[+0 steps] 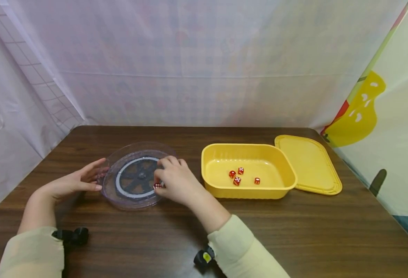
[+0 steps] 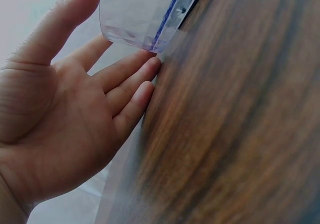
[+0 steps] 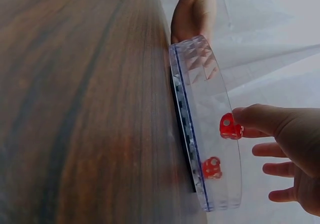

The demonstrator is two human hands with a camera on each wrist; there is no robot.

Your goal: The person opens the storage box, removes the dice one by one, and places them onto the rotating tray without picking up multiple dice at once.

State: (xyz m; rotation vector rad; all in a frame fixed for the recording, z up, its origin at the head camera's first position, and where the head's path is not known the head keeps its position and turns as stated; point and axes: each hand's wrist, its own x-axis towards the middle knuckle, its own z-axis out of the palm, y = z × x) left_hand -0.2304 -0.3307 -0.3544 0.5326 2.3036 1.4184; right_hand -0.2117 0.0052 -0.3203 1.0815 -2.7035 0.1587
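A clear round dish (image 1: 108,189) with a dark, white-ringed base sits on the left part of the table. Thumb and index finger of my right hand (image 1: 177,179) pinch a red die (image 3: 231,126) with white dots at the dish's near-right rim. Another red die (image 3: 211,168) shows through the clear wall, inside the dish. On the opposite side, my left hand (image 1: 72,181) spreads around the dish's edge, fingers fairly straight and fingertips right at the wall. The left wrist view shows its palm (image 2: 65,119) holding nothing else.
Right of the dish stands a yellow rectangular tub (image 1: 249,193) holding several red dice (image 1: 237,180). A yellow lid (image 1: 311,166) lies flat behind and right of it. A pale curtain (image 1: 190,96) hangs at the table's back edge.
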